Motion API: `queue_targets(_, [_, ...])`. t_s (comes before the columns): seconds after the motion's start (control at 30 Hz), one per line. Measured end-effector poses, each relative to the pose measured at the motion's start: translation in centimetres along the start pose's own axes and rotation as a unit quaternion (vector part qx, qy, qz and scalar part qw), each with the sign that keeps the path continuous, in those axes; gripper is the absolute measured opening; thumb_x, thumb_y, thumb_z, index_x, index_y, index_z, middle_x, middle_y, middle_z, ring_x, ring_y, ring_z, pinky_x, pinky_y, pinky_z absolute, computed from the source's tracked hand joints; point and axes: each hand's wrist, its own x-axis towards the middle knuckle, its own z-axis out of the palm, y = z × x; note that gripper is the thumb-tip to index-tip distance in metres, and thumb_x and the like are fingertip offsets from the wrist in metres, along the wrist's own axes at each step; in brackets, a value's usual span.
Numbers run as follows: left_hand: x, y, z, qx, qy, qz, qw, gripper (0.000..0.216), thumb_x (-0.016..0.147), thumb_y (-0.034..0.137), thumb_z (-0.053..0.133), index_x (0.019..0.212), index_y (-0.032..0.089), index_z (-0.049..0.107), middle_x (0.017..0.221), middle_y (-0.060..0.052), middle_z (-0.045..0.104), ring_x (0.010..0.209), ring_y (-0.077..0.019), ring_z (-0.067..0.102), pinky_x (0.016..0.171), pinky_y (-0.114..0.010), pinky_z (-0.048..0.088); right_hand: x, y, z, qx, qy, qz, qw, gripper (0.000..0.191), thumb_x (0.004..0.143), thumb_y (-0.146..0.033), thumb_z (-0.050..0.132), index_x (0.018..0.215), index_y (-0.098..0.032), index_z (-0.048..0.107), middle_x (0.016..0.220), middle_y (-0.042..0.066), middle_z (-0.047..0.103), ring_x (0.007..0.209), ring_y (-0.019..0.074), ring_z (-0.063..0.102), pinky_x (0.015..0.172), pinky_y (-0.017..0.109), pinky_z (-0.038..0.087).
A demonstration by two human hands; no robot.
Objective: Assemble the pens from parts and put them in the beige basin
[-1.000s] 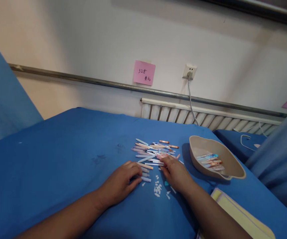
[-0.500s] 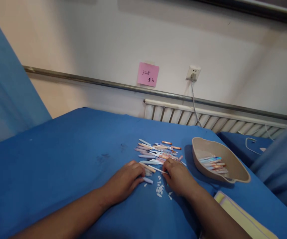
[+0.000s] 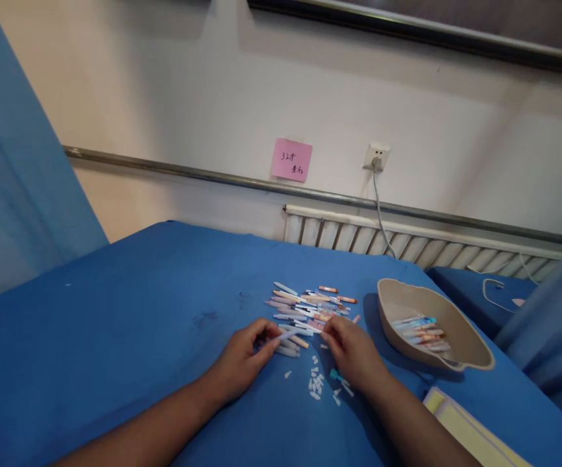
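Note:
My left hand (image 3: 246, 355) is closed in a pinch around a pale lavender pen barrel (image 3: 288, 335), its free end pointing right. Just across from it, my right hand (image 3: 354, 350) has its thumb and fingers pressed together on the end of a thin white stick (image 3: 309, 327) that looks like a pen refill. Behind both hands lies a loose pile of pen parts (image 3: 305, 305), pastel barrels and white refills mixed. Small white cone-shaped tips (image 3: 316, 384) are scattered in front. Beside the right wrist lies a small teal piece (image 3: 335, 374) with white sticks.
A beige basin (image 3: 466, 331) holding several assembled-looking pens (image 3: 420, 332) stands to the right on the blue cloth (image 3: 130, 337). A yellow flat item (image 3: 466, 428) lies near the right forearm. Behind are a radiator (image 3: 339, 228), a metal rail and a wall socket (image 3: 376, 157).
My left hand has lifted the lavender barrel off the cloth and tilted it toward the right hand. The right hand has stayed close by; the teal piece beside its wrist now shows. The camera view shifted slightly.

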Motion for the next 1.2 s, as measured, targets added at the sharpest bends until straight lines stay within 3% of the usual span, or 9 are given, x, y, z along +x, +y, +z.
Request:
queue_targets(0.1, [0.3,-0.5,0.1,-0.065,0.021,-0.031,0.997,0.023,0.083,0.036,0.052,0.091,0.016,0.061,0.077,-0.001,0.061,0.072,-0.0162,0.055,0.068,-0.025,0.045,0.2,0.5,0.6,0.161,0.044,0.067,0.984,0.019,0.086,-0.036,0.048,0.076,-0.021,0.054,0.060,-0.003,0.053,0.053,0.0130,0.048,0.052,0.023,0.034])
queue_targets(0.23, [0.4,-1.0,0.1,-0.098,0.025,-0.047,0.994,0.024,0.081,0.035,0.054,0.093,0.016,0.061,0.083,-0.002,0.063,0.077,-0.0175,0.057,0.072,-0.026,0.045,0.5,0.7,0.6,0.330,0.085,0.126,0.932,0.030,0.077,-0.049,0.057,0.073,-0.019,0.056,0.051,-0.005,0.048,0.048,0.0115,0.044,0.048,0.022,0.033])
queue_targets(0.43, [0.0,-0.4,0.0,-0.010,0.038,-0.017,0.999,0.020,0.079,0.028,0.055,0.094,0.017,0.063,0.089,-0.003,0.065,0.084,-0.0189,0.059,0.078,-0.029,0.045,0.5,0.6,-0.4,0.467,0.105,0.181,0.859,0.035,0.072,-0.050,0.066,0.067,-0.018,0.054,0.051,-0.005,0.049,0.048,0.0093,0.040,0.049,0.021,0.032])
queue_targets(0.6, [-0.1,-0.4,0.0,-0.005,0.046,-0.016,0.999,0.021,0.081,0.030,0.053,0.093,0.017,0.065,0.085,-0.003,0.066,0.079,-0.0184,0.059,0.074,-0.028,0.047,0.5,0.7,-0.5,0.527,0.088,0.193,0.823,0.034,0.069,-0.048,0.069,0.064,-0.018,0.055,0.054,-0.005,0.050,0.048,0.0089,0.040,0.048,0.021,0.031])
queue_targets(0.73, [0.0,-0.5,0.1,-0.010,0.033,-0.016,0.999,0.023,0.083,0.032,0.052,0.095,0.017,0.065,0.087,-0.003,0.067,0.080,-0.0185,0.060,0.073,-0.027,0.047,0.5,1.0,-0.4,0.544,0.089,0.192,0.812,0.033,0.071,-0.045,0.070,0.065,-0.017,0.054,0.055,-0.005,0.049,0.048,0.0077,0.039,0.047,0.020,0.031])
queue_targets(1.0, [-0.4,0.1,0.2,0.014,0.041,0.007,0.999,0.021,0.083,0.031,0.053,0.093,0.018,0.066,0.088,-0.002,0.067,0.083,-0.0177,0.061,0.076,-0.026,0.046,0.2,0.9,-0.6,0.530,0.079,0.188,0.823,0.032,0.071,-0.046,0.070,0.063,-0.018,0.057,0.055,-0.004,0.050,0.049,0.0090,0.040,0.048,0.021,0.033])
queue_targets(1.2, [-0.6,-0.2,0.4,0.048,0.076,0.017,0.996,0.017,0.079,0.029,0.058,0.090,0.018,0.066,0.077,-0.001,0.062,0.066,-0.0135,0.055,0.063,-0.023,0.044,0.0,1.1,-0.3,0.525,0.075,0.189,0.827,0.031,0.071,-0.046,0.070,0.065,-0.018,0.057,0.054,-0.004,0.050,0.048,0.0096,0.039,0.047,0.022,0.031])
